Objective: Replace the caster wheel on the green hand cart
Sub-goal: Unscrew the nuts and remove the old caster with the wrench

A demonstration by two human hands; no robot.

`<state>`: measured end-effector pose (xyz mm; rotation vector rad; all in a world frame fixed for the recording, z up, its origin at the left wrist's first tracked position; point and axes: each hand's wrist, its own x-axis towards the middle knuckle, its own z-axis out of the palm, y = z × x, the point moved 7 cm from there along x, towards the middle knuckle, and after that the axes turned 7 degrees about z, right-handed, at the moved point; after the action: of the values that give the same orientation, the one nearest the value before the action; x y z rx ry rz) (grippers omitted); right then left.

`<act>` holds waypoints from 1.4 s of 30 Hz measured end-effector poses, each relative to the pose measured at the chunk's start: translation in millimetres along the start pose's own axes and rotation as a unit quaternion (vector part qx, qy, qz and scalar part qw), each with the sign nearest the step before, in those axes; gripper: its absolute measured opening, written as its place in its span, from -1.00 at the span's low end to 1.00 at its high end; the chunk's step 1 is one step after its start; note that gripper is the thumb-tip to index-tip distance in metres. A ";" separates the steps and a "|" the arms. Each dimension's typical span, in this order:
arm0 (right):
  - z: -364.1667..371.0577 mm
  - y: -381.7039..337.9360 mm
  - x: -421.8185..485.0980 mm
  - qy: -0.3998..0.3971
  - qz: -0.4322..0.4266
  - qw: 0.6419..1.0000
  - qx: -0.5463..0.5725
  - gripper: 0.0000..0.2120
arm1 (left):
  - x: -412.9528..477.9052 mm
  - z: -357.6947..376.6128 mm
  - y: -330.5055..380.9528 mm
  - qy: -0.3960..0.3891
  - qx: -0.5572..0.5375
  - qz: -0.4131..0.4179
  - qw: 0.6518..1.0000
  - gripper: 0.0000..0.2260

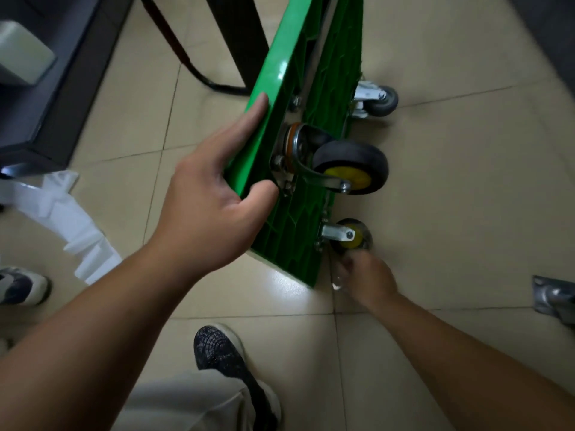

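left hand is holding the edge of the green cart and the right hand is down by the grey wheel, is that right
Not quite. The left hand does hold the edge of the green cart, but the right hand is down by the small yellow-hubbed wheel at the cart's near corner, not the grey wheel at the far end. The head view shows it.

I lose the cart (289, 57) at the top edge of the frame, so its upper end is cut off. At lower centre the right hand (367, 278) is smeared with blur beside the lowest wheel (356, 241); I cannot tell what its fingers hold. A metal bracket (553, 300) is cut by the right edge, a shoe (18, 289) by the left.
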<state>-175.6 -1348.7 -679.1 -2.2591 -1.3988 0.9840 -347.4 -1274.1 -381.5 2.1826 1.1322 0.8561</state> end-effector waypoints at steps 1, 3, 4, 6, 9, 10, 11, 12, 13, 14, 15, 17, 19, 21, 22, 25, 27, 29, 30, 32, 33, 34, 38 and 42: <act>-19.6 -29.5 -6.3 0.013 -0.066 0.997 0.039 -0.83 | 0.2 -1.1 1.4 0.000 0.003 -0.008 1.000 -0.34; -63.8 -86.7 -31.4 0.053 -0.213 0.972 0.084 -0.79 | 2.4 -2.0 5.6 -0.004 0.015 -0.024 1.000 -0.37; -87.0 -110.5 -46.9 0.085 -0.272 0.952 0.107 -0.78 | 3.6 -3.8 7.4 -0.005 0.022 -0.034 0.999 -0.39; -132.0 -144.0 -73.5 0.166 -0.338 0.912 0.165 -0.80 | 5.6 -10.0 8.2 -0.001 0.024 -0.062 0.998 -0.44; -176.0 -171.3 -88.6 0.224 -0.331 0.888 0.229 -0.85 | 5.9 -15.4 10.3 0.004 0.040 -0.083 0.996 -0.47; -183.9 -176.5 -88.3 0.231 -0.320 0.891 0.226 -0.82 | 5.3 -15.4 12.1 0.008 0.048 -0.082 0.995 -0.47; -189.2 -179.3 -86.1 0.237 -0.307 0.897 0.211 -0.80 | 4.8 -15.5 14.2 0.014 0.055 -0.080 0.995 -0.47; -192.5 -181.4 -83.2 0.244 -0.296 0.904 0.189 -0.80 | 4.7 -15.7 15.1 0.020 0.063 -0.079 0.995 -0.48; -194.2 -183.4 -80.8 0.248 -0.291 0.909 0.169 -0.79 | 4.7 -15.8 15.0 0.025 0.067 -0.077 0.994 -0.48; -194.8 -185.7 -78.8 0.249 -0.291 0.911 0.152 -0.79 | 5.8 -15.7 14.3 0.024 0.071 -0.074 0.994 -0.48; -194.4 -188.2 -76.5 0.249 -0.295 0.912 0.136 -0.78 | 7.5 -15.6 13.2 0.021 0.078 -0.069 0.994 -0.47; -192.8 -193.0 -71.5 0.244 -0.304 0.915 0.108 -0.78 | 11.6 -17.7 9.6 0.017 0.079 -0.059 0.995 -0.47; -193.7 -194.8 -66.1 0.237 -0.308 0.916 0.097 -0.79 | 16.0 -21.9 4.7 0.021 0.055 -0.057 0.997 -0.50; -194.3 -196.8 -63.5 0.227 -0.327 0.912 0.092 -0.80 | 20.3 -24.0 0.3 0.019 0.032 -0.054 0.998 -0.54; -194.0 -197.9 -63.1 0.220 -0.340 0.910 0.090 -0.81 | 22.2 -24.0 -1.3 0.016 0.023 -0.052 0.998 -0.56; -193.7 -198.9 -60.8 0.204 -0.364 0.904 0.095 -0.83 | 25.8 -23.8 -4.2 0.016 0.002 -0.042 0.999 -0.59; -192.8 -198.5 -58.7 0.192 -0.375 0.900 0.110 -0.83 | 27.1 -22.7 -4.0 0.013 0.000 -0.031 0.999 -0.58; -191.0 -198.2 -57.7 0.184 -0.387 0.894 0.128 -0.83 | 27.8 -22.8 -5.0 0.017 -0.006 -0.028 0.999 -0.58; -190.0 -198.2 -57.7 0.184 -0.394 0.891 0.132 -0.83 | 28.1 -22.7 -5.6 0.020 -0.010 -0.028 0.999 -0.58; -188.2 -198.5 -58.5 0.188 -0.411 0.882 0.134 -0.84 | 27.9 -22.3 -5.9 0.022 -0.016 -0.028 0.999 -0.57; -188.4 -199.0 -59.0 0.188 -0.420 0.878 0.132 -0.85 | 27.6 -21.9 -5.4 0.023 -0.018 -0.029 0.999 -0.57; -189.1 -200.0 -59.9 0.189 -0.432 0.873 0.126 -0.86 | 27.2 -22.3 -4.8 0.024 -0.019 -0.030 0.999 -0.57; -190.6 -209.8 -68.9 0.228 -0.502 0.833 0.040 -0.94 | 27.0 -24.0 -4.3 0.026 -0.016 -0.040 0.999 -0.58; -195.5 -207.9 -62.4 0.191 -0.490 0.849 0.047 -0.86 | 25.9 -22.3 -2.9 0.029 -0.022 -0.048 0.998 -0.58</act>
<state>-196.5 -1285.8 -394.6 -1.2196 -1.8848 0.2212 -353.6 -1247.0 -361.3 2.0627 1.2243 0.8998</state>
